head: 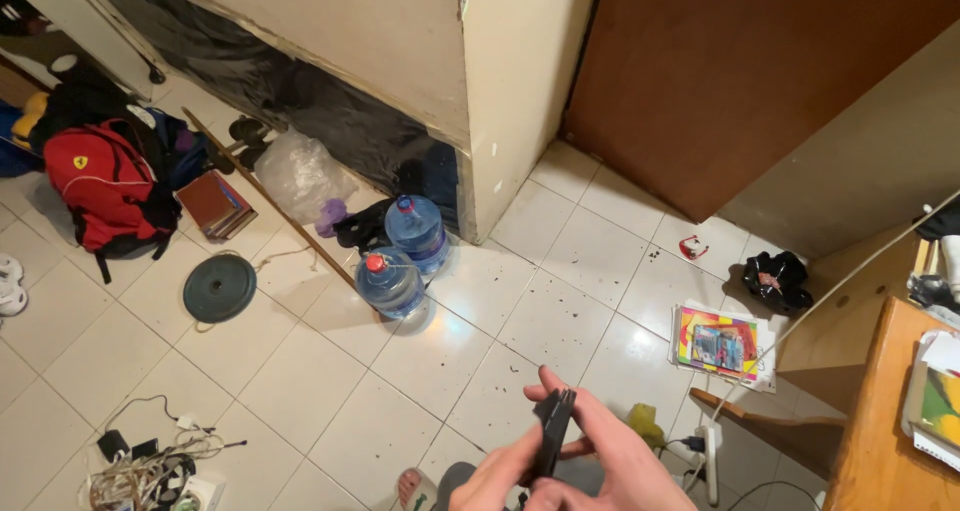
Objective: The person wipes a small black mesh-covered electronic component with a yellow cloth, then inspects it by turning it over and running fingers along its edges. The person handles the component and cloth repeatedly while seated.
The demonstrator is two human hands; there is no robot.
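Note:
Both of my hands meet at the bottom centre of the head view, around a thin dark flat object [552, 429] that stands nearly upright between them. My right hand [610, 461] wraps it from the right, fingers along its upper edge. My left hand [497, 479] grips its lower part from the left. What the object is I cannot tell. Below my hands a bare foot [410, 487] rests on the white tiled floor [330, 381].
Two large water bottles [400, 261] stand by the wall corner. A red backpack [105, 186], books [215, 203] and a round weight plate [220, 288] lie left. Tangled cables [150, 466] sit bottom left. A colourful booklet [720, 343], power strip [708, 456] and wooden desk [880, 421] are right.

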